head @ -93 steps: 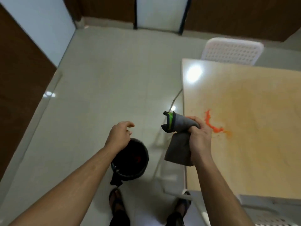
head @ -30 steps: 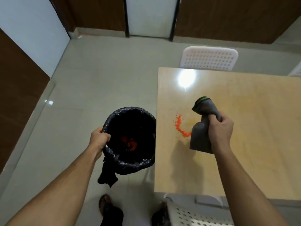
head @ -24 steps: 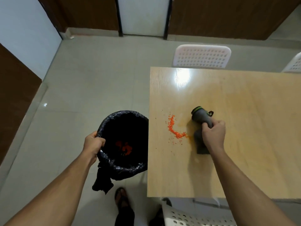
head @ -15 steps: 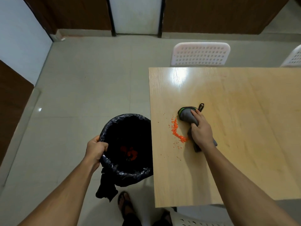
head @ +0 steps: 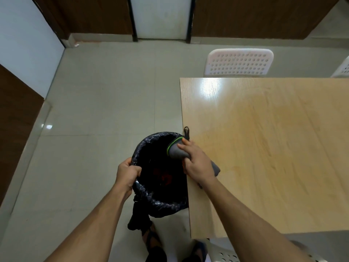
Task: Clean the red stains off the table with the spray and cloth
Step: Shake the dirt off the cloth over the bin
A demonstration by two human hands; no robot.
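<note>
My right hand [head: 198, 163] grips a grey cloth [head: 175, 150] with a green edge at the left edge of the wooden table [head: 264, 148]. The cloth's front end hangs past the edge, over the mouth of a bin lined with a black bag [head: 160, 197]. My left hand [head: 127, 172] grips the bin's rim and holds the bin against the table edge. Red bits [head: 165, 177] lie inside the bin. No red crumbs show on the table surface. No spray bottle is in view.
White perforated chairs stand at the table's far side [head: 238, 62] and far right [head: 342, 69], and another [head: 226, 257] is below the near edge. My feet [head: 154, 248] are on the tiled floor beside the bin. Walls and a door are at the back.
My right hand swept the cloth leftward across the table to its edge, pushing the red crumbs off into the bin. My left hand lifted the bin and brought it against the table edge.
</note>
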